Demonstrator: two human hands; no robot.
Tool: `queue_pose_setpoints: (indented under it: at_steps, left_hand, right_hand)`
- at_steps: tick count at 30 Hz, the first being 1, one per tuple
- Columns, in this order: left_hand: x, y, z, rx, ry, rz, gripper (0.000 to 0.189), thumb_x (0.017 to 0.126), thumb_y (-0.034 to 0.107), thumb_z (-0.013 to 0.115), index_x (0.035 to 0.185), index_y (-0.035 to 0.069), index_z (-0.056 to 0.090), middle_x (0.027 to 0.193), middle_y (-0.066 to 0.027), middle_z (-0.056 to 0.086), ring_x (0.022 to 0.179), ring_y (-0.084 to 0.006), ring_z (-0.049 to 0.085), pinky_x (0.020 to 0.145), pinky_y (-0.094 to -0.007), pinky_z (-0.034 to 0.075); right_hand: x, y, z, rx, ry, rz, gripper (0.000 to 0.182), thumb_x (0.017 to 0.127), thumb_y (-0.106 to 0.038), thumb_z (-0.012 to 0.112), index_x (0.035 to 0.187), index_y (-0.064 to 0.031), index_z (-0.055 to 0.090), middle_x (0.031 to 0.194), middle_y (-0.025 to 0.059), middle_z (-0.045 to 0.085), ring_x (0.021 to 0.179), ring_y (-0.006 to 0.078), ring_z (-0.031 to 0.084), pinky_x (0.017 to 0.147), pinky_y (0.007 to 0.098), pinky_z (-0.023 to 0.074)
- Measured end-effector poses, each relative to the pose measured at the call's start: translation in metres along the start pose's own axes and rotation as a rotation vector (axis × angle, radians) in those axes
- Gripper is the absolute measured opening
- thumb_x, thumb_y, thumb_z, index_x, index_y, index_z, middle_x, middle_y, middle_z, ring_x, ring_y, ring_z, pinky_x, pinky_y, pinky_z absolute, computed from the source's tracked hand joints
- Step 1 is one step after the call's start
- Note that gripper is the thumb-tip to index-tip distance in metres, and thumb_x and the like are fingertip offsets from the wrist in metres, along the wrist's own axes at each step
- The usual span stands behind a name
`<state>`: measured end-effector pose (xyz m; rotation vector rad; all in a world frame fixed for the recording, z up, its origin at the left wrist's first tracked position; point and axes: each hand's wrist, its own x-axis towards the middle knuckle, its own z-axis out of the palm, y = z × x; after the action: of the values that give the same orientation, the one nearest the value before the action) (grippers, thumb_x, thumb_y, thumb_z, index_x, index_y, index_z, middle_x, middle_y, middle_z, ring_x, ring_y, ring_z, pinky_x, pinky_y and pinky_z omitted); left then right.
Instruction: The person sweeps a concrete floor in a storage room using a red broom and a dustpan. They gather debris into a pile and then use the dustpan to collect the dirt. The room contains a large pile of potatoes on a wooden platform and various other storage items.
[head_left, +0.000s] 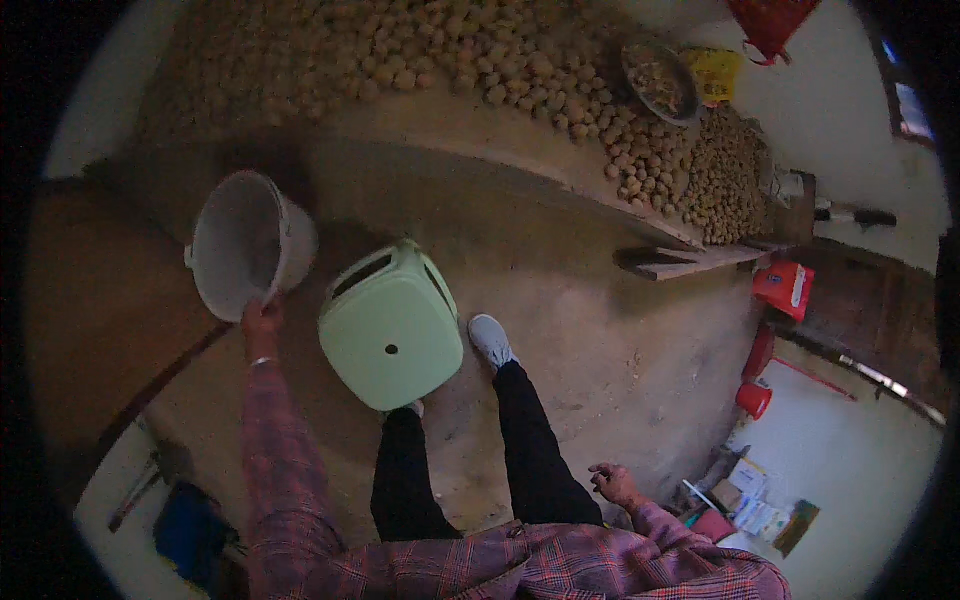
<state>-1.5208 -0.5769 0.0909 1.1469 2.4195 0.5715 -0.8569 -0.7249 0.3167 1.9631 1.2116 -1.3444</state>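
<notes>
My left hand grips the near rim of a whitish plastic bucket. The bucket is tilted, its mouth facing left, and nothing shows inside it. Just right of the bucket is a pale green plastic stool with a small hole in its seat, standing in front of my feet. My right hand hangs beside my right leg, fingers apart and holding nothing.
A low ledge borders a heap of round tan produce, possibly potatoes or walnuts. A metal basin rests on the heap. Boards jut out at right, near a red container. Boxes lie lower right.
</notes>
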Motion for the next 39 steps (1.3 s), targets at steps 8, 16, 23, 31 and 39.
queue_pose_setpoints:
  at_steps: [8,16,23,31,39]
  left_hand:
    - [-0.040,0.085,-0.095,0.221,0.029,0.091,0.027,0.075,0.021,0.060,0.091,-0.001,0.057,0.086,-0.0160,0.059,0.077,-0.0282,0.058,0.065,-0.0377,0.048]
    - [-0.085,0.150,-0.182,-0.826,-0.354,-0.565,0.015,0.080,0.012,0.045,0.089,0.000,0.047,0.088,-0.0086,0.051,0.070,-0.0175,0.051,0.058,-0.0288,0.048]
    - [-0.144,0.376,-0.215,-1.214,-0.164,-0.943,0.020,0.079,0.007,0.041,0.096,-0.001,0.046,0.082,-0.0139,0.057,0.062,-0.0240,0.056,0.048,-0.0331,0.050]
    - [-0.133,0.411,-0.206,-1.152,-0.803,-0.762,0.028,0.083,0.010,0.035,0.105,-0.003,0.045,0.088,-0.0185,0.059,0.067,-0.0284,0.060,0.043,-0.0264,0.050]
    - [-0.109,0.508,-0.183,-1.072,-1.076,-0.191,0.037,0.084,0.009,0.036,0.118,-0.005,0.033,0.111,-0.0182,0.048,0.081,-0.0339,0.057,0.059,-0.0392,0.054]
  right_hand:
    - [0.005,0.014,-0.011,0.036,0.197,-0.236,0.024,0.075,-0.016,0.053,0.094,-0.0060,0.064,0.068,0.0158,0.062,0.059,0.0210,0.062,0.060,0.0316,0.0497]
    - [0.018,0.025,-0.077,0.245,0.406,-0.383,0.020,0.072,-0.016,0.054,0.088,-0.0096,0.065,0.074,0.0153,0.062,0.067,0.0308,0.061,0.063,0.0362,0.0480]
    - [-0.047,0.065,-0.135,0.421,0.523,-0.299,0.016,0.072,-0.016,0.054,0.076,-0.0081,0.067,0.073,0.0140,0.062,0.067,0.0300,0.060,0.065,0.0356,0.0481]
    - [-0.149,0.071,-0.092,0.550,0.649,-0.036,0.013,0.067,-0.012,0.057,0.074,-0.0071,0.067,0.069,0.0128,0.062,0.064,0.0262,0.061,0.063,0.0330,0.0481]
    - [-0.227,0.103,-0.074,0.838,0.897,-0.107,0.014,0.070,-0.010,0.054,0.076,-0.0088,0.066,0.066,0.0123,0.062,0.059,0.0237,0.060,0.058,0.0324,0.0473]
